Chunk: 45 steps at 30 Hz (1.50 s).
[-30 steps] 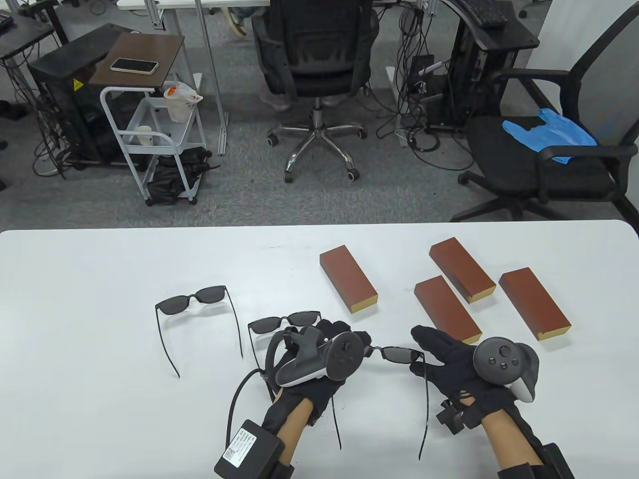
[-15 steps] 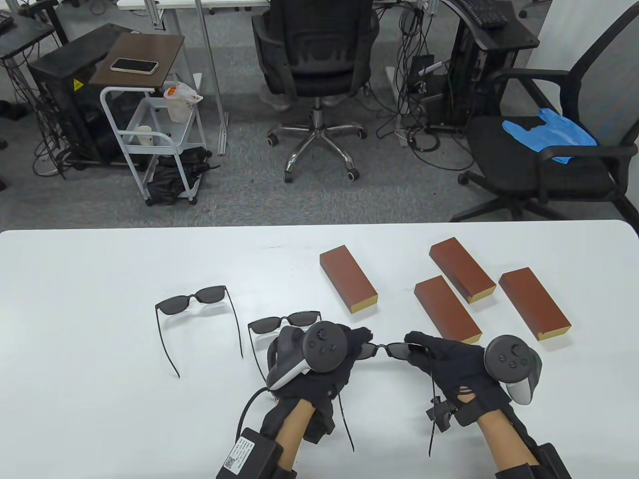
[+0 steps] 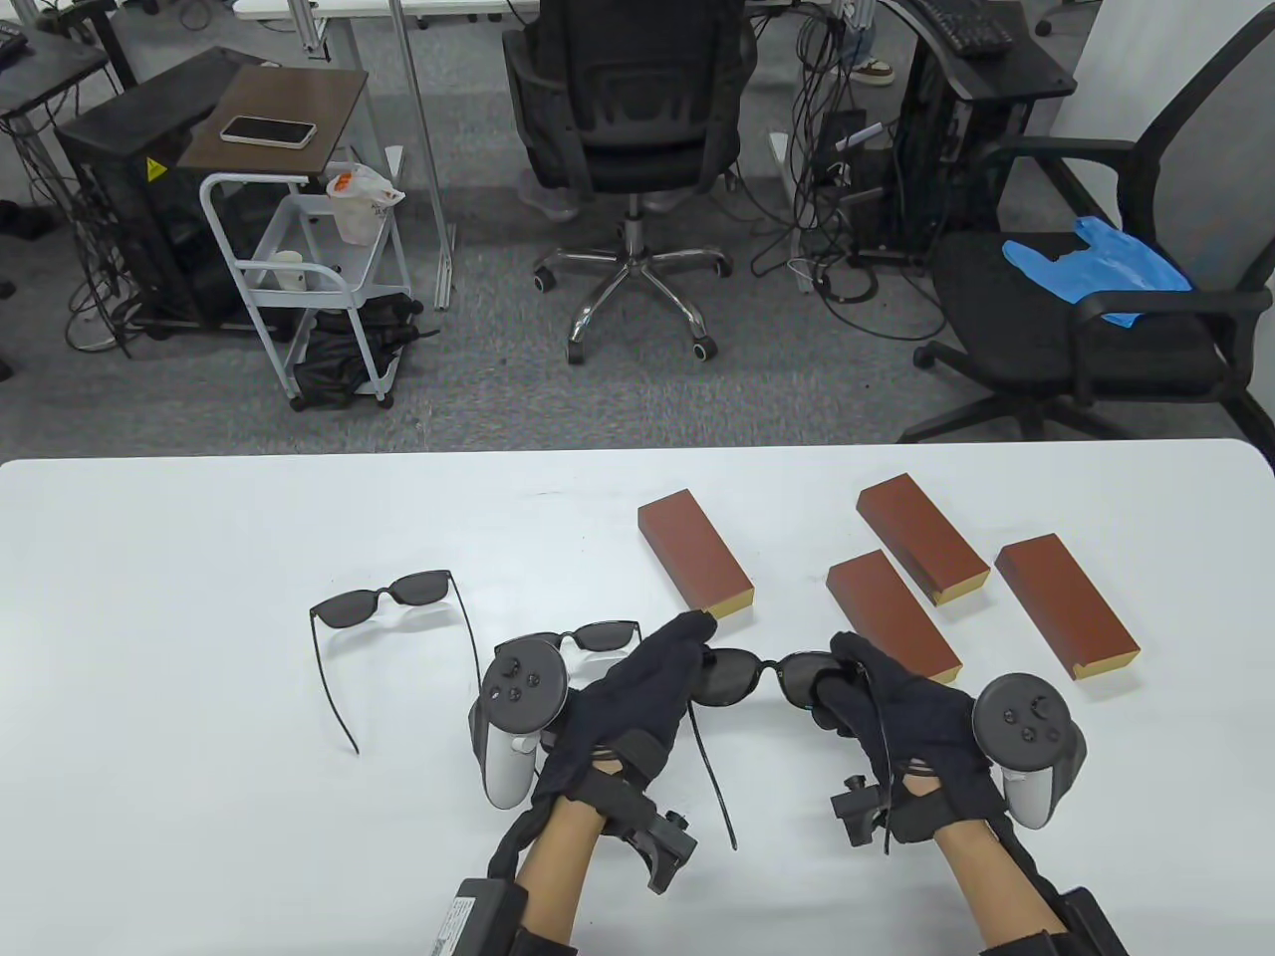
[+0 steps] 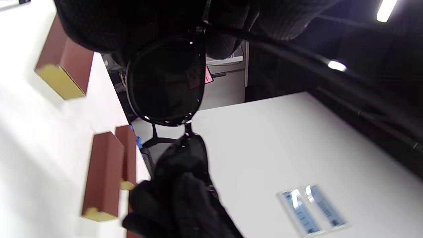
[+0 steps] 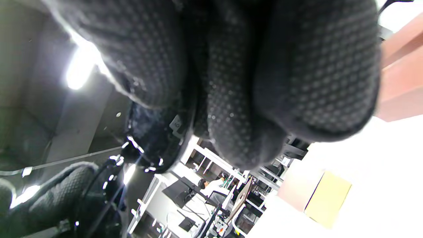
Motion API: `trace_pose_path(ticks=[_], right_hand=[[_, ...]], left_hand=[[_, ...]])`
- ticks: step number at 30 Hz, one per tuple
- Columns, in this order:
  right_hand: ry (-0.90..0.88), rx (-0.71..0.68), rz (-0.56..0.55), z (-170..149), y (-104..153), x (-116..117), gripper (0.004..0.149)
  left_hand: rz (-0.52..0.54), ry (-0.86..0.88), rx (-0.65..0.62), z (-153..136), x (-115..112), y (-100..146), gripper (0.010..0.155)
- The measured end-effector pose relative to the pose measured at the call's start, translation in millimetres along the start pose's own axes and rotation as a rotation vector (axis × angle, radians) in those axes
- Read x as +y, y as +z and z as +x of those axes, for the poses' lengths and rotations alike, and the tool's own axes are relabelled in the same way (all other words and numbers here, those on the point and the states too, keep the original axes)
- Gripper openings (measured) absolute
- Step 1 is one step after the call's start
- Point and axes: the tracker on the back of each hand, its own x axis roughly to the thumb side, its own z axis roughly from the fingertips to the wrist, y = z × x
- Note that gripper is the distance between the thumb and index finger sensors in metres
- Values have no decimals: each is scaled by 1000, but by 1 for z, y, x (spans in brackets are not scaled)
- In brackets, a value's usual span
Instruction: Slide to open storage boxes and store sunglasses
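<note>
Both hands hold one pair of black sunglasses (image 3: 765, 675) above the table's near middle. My left hand (image 3: 687, 652) grips its left lens (image 4: 165, 79), and my right hand (image 3: 842, 682) grips its right lens (image 5: 155, 142). Both temples are unfolded and trail toward me. Several closed brown storage boxes lie just beyond: one (image 3: 694, 558) near the left fingertips, another (image 3: 892, 617) by the right hand, two more (image 3: 921, 538) (image 3: 1066, 605) further right. A second pair of sunglasses (image 3: 598, 635) lies partly behind the left tracker. A third pair (image 3: 383, 602) lies to the left.
The white table (image 3: 149, 647) ends at its far edge behind the boxes. Office chairs (image 3: 633, 119), a small cart (image 3: 299, 269) and cables stand on the floor beyond it. The brown boxes (image 4: 104, 172) show yellow ends in the left wrist view.
Both hands rolled, so the trackers swung outward. My right hand closed from an open reach onto the right lens. The sunglasses moved slightly away from me, toward the boxes.
</note>
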Motion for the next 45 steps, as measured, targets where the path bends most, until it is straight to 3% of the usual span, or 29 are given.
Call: trace_pose_path(ticks=[9,19,27,30,39,45], right_hand=[[-220,113,-44,-5,10,10,59],[-305,73,-70,-3,13,13,48],[-280,-2,-46,0,12,14,51],[-271,-64,2,1,12,16,57],[-366,-157,161,2,12,26,98],[-443,-126,167,0,13,29,96]], left_hand=[[-34,221,-7,-11,0,2,63],[36,264,51,-19,-4,6,60],[73,279,67,-21,-4,8,59],[85,272,73,-22,-3,9,59],[173,208,97,-21,-2,12,59],[246,127,101,-18,0,14,52]])
